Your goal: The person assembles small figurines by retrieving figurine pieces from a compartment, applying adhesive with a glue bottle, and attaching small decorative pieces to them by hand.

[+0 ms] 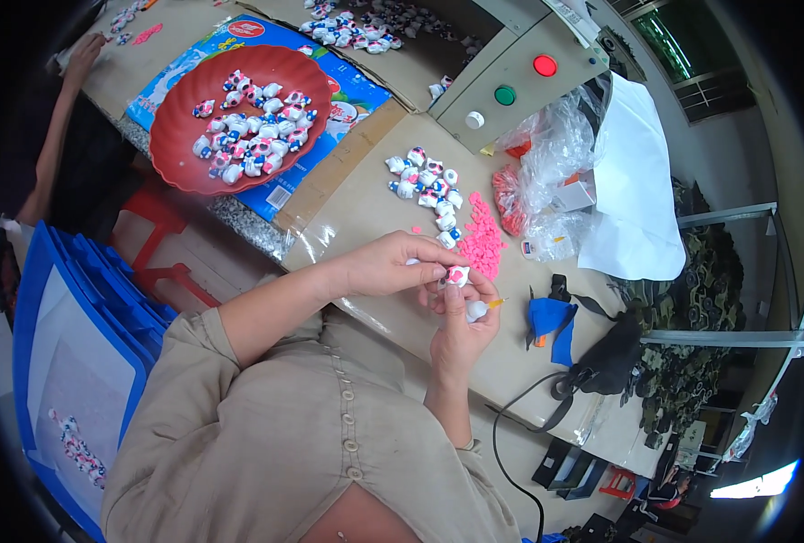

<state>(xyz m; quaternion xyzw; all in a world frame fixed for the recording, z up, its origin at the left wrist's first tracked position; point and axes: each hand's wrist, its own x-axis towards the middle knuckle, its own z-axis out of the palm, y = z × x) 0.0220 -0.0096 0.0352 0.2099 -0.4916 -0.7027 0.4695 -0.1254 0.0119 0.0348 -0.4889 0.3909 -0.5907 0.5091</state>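
My left hand (388, 264) reaches in from the left, its thumb and fingertips closed on a small white and pink figurine (457, 275). My right hand (462, 335) meets it from below, the thumb pressed against the same figurine. Tucked in the right hand is a small white bottle (476, 310) with a yellow-orange nozzle that points right. Just beyond the hands, a heap of small pink pieces (480, 240) lies on the table. Beside the heap is a cluster of white, pink and blue figurines (427, 185). Some of my fingers are hidden behind the figurine.
A red scalloped tray (171, 136) of figurines rests on blue cardboard (316, 172) at the far left. A grey control box (520, 77) with buttons stands at the back. Plastic bags (551, 163), a blue strap (550, 317) and blue bins (85, 362) surround me. Another person's arm (53, 136) is far left.
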